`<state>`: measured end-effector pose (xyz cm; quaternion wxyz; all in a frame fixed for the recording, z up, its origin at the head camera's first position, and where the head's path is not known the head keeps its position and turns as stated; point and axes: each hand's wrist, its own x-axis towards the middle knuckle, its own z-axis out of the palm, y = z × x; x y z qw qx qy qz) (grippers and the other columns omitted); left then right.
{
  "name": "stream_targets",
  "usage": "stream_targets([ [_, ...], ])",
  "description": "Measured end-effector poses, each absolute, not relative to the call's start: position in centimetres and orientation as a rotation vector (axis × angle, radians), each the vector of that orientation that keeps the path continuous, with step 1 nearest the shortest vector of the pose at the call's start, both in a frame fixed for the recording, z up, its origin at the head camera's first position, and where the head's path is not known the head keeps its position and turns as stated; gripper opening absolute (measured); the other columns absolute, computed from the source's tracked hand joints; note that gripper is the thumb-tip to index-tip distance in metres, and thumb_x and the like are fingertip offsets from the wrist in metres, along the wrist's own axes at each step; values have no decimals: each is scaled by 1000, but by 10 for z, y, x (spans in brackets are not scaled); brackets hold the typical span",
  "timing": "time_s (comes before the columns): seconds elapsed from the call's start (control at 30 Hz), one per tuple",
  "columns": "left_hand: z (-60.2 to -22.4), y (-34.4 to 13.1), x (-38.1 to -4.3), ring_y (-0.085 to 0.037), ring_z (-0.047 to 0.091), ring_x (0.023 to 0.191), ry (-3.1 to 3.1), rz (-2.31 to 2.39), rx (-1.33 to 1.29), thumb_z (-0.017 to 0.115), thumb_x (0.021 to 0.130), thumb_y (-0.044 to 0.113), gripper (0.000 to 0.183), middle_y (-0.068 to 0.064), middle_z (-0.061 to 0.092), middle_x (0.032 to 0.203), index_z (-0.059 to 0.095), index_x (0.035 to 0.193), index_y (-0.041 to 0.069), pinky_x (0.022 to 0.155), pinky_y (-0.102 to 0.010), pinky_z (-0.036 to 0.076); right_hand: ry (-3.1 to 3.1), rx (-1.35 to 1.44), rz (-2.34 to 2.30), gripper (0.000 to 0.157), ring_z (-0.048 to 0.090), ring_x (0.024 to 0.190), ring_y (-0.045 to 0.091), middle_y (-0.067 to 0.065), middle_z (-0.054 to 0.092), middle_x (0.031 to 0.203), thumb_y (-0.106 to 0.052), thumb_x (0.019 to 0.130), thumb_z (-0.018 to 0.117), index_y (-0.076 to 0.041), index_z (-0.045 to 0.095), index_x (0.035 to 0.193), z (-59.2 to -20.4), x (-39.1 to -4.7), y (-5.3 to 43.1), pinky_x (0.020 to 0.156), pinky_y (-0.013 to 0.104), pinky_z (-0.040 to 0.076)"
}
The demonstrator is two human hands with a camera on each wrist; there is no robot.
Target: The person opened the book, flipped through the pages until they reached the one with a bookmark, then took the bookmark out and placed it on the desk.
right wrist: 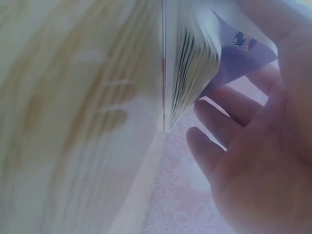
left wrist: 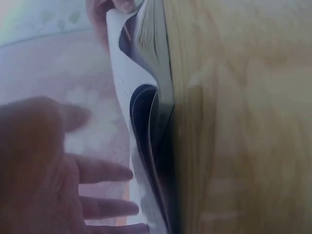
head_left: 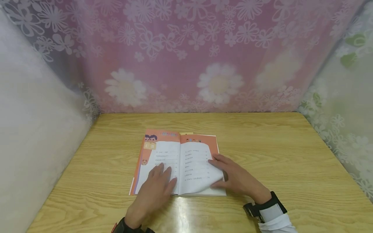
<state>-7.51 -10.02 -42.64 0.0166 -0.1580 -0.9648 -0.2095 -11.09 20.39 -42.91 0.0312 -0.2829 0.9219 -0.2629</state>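
Book: open, short of table's far edge
Left hand: relaxed upon left page
Right hand: grasping right page's edge

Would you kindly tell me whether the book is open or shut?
Open: the book lies spread, its left page and right page both showing print, the latter bowing up near the right hand.

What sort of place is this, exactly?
Perhaps a small reading or study corner, seemingly indoors: an open book lies on a wood-grain table, with a pink flowered curtain hanging behind it.
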Motion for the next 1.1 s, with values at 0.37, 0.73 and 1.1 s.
stream_targets([
  [0.37,-430,-85,-70,-45,45,115,-2885,-435,-508,64,62,79,103,-27,49,125,56,122,-5,95,-52,39,2966,-964,-857,80,40,130,30,12,43,144,-57,72,74,-12,56,135,-427,-113,196,102,46,36],
  [0.73,-427,-78,-69,-43,47,114,-2910,-380,-433,61,70,74,92,-24,51,123,56,121,-3,89,-54,41,3017,-1017,-865,80,41,130,29,10,42,145,-61,72,71,-13,56,134,-422,-113,187,100,46,38],
  [1.1,-424,-88,-67,-37,47,117,-2911,-542,-492,68,78,54,74,-21,50,127,53,133,6,93,-52,40,2930,-922,-947,90,26,138,26,4,19,157,-67,69,68,-23,45,144,-420,-110,190,99,48,39],
])
